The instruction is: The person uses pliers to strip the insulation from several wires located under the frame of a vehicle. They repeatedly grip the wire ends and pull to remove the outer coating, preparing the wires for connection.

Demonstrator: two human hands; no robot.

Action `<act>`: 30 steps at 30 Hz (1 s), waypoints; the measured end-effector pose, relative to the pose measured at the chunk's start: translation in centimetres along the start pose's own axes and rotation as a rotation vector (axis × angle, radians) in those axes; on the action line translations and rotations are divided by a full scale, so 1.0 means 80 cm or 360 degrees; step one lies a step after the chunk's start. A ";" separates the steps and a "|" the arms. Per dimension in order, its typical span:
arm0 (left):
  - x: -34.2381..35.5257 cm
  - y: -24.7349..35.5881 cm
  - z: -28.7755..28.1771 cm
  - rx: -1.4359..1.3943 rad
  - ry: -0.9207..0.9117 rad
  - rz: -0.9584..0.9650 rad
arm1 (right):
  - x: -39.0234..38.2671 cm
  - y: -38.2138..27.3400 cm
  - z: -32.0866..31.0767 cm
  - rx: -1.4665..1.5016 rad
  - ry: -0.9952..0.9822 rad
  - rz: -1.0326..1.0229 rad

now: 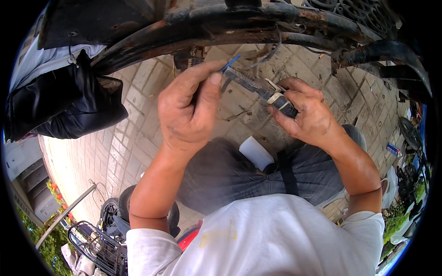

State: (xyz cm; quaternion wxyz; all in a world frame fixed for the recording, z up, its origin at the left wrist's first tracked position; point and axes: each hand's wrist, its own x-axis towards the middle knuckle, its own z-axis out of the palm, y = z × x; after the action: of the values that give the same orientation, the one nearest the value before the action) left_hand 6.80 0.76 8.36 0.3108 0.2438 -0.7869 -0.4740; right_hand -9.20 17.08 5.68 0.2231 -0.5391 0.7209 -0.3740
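Black part [251, 84] is pinched in the grip of the right hand [311, 110]; the left hand [188, 103] pinches a blue wire [234, 60].

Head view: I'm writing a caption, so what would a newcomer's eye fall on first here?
First, near the centre, come the right hand holding a dark piece with pale bands and the left hand pinching a thin blue strip. Then there is the rusty metal frame arching across the top, and the shiny black bundle at the left.
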 end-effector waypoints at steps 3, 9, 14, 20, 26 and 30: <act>0.000 -0.001 -0.002 0.0003 0.0019 -0.0001 | 0.003 -0.002 0.003 -0.0012 -0.0025 0.0013; -0.001 0.001 -0.001 0.0156 0.0083 0.0095 | 0.003 -0.004 0.008 -0.0064 0.0103 -0.0094; 0.003 0.007 0.010 -0.0004 0.0086 -0.0001 | 0.004 0.007 0.002 -0.0134 0.0151 -0.0101; 0.009 0.009 -0.016 -0.0035 0.0068 -0.0298 | 0.024 -0.003 0.006 -0.0385 0.0115 -0.0104; 0.008 -0.008 0.001 0.0382 -0.0273 0.0035 | -0.006 -0.001 0.008 -0.0349 0.0045 0.0116; 0.008 -0.020 -0.012 0.0540 -0.0362 0.0029 | -0.002 0.012 0.028 -0.0413 0.0112 -0.0011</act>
State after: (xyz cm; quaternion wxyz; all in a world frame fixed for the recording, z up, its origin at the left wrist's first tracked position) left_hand 7.15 -0.91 7.45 0.1787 0.2306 -0.8876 -0.3564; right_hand -8.12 16.70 3.53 0.1247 -0.5523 0.7689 -0.2971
